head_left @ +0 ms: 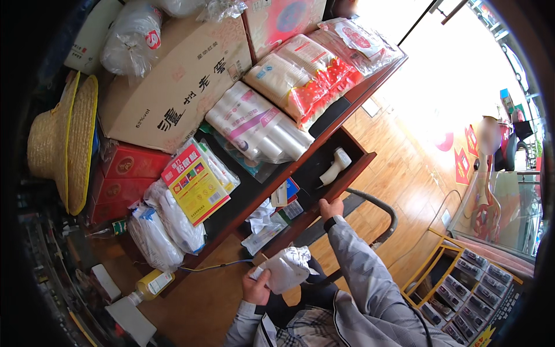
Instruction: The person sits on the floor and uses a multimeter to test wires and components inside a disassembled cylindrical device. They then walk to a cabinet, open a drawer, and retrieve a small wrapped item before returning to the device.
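My left hand [256, 287] is closed on a white, crumpled bundle of paper [283, 270] with dark marks along its upper edge. The bundle is above my lap. My right hand [332, 208] has its fingers bent over the top edge of the pulled-out wooden drawer [361, 168]. Inside the drawer lie a white handheld device shaped like a pistol-grip thermometer [336, 166], a blue-edged card [292, 188] and several loose papers [263, 222].
Wrapped rolls [260, 124], packs of paper cups [283, 75] and a yellow-red packet [196, 182] cover the dark desk. A large carton [185, 87] and straw hats [63, 144] stand beyond. A curved chair arm [390, 220] and yellow-framed rack [462, 283] are on the right.
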Available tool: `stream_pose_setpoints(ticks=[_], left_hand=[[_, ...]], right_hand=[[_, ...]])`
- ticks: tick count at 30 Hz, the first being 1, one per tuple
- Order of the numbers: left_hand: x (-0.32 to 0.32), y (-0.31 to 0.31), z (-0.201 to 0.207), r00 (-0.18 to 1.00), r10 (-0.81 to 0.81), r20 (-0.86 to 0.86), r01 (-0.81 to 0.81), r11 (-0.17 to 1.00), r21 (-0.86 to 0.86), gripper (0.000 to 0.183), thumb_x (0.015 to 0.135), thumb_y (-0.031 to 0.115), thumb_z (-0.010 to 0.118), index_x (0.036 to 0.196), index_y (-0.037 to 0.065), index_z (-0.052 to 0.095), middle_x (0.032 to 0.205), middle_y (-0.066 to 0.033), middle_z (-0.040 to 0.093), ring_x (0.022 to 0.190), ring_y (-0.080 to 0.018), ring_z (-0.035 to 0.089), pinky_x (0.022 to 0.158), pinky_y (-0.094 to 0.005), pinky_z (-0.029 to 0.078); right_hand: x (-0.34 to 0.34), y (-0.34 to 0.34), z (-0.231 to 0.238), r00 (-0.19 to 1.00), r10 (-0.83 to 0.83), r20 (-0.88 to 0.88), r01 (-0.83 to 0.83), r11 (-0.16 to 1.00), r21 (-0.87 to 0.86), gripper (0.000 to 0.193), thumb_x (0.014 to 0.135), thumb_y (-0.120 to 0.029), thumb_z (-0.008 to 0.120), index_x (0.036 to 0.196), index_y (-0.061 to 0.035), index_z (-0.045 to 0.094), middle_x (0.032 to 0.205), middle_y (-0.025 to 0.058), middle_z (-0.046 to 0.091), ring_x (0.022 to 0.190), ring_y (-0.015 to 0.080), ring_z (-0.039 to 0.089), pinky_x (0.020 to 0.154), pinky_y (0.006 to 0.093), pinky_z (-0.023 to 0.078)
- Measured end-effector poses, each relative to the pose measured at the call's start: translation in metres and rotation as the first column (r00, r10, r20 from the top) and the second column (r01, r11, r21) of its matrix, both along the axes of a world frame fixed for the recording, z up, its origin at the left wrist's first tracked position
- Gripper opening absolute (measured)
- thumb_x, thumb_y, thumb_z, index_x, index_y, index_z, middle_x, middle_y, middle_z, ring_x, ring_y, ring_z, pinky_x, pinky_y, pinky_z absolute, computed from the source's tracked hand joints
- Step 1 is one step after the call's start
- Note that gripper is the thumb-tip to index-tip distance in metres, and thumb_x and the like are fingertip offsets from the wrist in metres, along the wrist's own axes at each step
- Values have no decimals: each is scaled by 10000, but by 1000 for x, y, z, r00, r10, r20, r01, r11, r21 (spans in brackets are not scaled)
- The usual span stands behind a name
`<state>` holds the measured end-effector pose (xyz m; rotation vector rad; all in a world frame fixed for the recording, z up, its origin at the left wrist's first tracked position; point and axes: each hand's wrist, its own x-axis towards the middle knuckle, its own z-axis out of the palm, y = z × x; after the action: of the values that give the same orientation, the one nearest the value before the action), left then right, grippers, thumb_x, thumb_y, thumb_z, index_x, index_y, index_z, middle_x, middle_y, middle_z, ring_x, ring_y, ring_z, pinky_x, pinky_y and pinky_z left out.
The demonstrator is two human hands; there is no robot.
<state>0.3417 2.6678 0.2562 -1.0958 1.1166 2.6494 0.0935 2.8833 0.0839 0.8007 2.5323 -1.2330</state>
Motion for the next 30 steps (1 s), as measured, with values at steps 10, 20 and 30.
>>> stream_pose_setpoints(ticks=[10, 20, 30], left_hand=[[48, -12, -5, 984, -8, 178, 6, 1000, 8, 181, 984, 58, 753, 1147, -15, 721, 1102, -79, 756, 971, -178, 712, 907, -374, 584], [53, -11, -16, 973, -73, 217, 65, 997, 41, 160, 986, 31, 746, 1139, -13, 728, 1082, -81, 763, 967, -182, 716, 911, -376, 582], [33, -19, -2, 938, -250, 239, 311, 911, -269, 168, 935, 59, 810, 1072, -9, 742, 1006, -59, 774, 874, -104, 703, 814, -287, 579]], right_hand=[[3, -1, 7, 997, 16, -71, -19, 999, -30, 298, 830, -150, 678, 1007, 87, 707, 847, 226, 760, 771, 334, 767, 694, 423, 598], [22, 22, 0, 996, -90, -14, 79, 924, -373, 343, 842, -85, 665, 1157, 47, 632, 925, 182, 764, 839, 306, 771, 741, 410, 625], [25, 27, -15, 989, -144, -36, 124, 934, -334, 341, 846, -93, 667, 1157, 46, 660, 1003, 201, 775, 921, 314, 773, 832, 413, 608]])
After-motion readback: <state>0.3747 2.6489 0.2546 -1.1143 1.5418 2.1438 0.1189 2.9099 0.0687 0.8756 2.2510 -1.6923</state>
